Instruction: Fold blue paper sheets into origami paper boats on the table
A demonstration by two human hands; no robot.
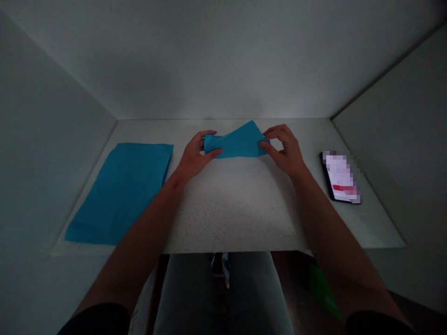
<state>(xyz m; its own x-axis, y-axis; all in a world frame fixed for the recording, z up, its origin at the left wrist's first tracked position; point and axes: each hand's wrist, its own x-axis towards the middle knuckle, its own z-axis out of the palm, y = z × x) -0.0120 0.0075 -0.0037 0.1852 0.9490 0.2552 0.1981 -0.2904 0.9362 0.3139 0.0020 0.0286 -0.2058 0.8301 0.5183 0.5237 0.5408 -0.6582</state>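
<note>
A small folded blue paper piece [237, 142] is held between both hands near the back middle of the white table [230, 209]. My left hand [195, 156] pinches its left end with thumb and fingers closed around it. At the paper's right corner, my right hand [284, 151] pinches it between thumb and forefinger. The piece is creased and rises to a point at its upper right. A larger flat blue sheet [122, 190] lies on the table's left side, apart from both hands.
A phone [340, 179] with a lit screen lies on the table at the right. White walls close in the table at the back, left and right. Below the front edge are my legs and something green [321, 288] on the floor.
</note>
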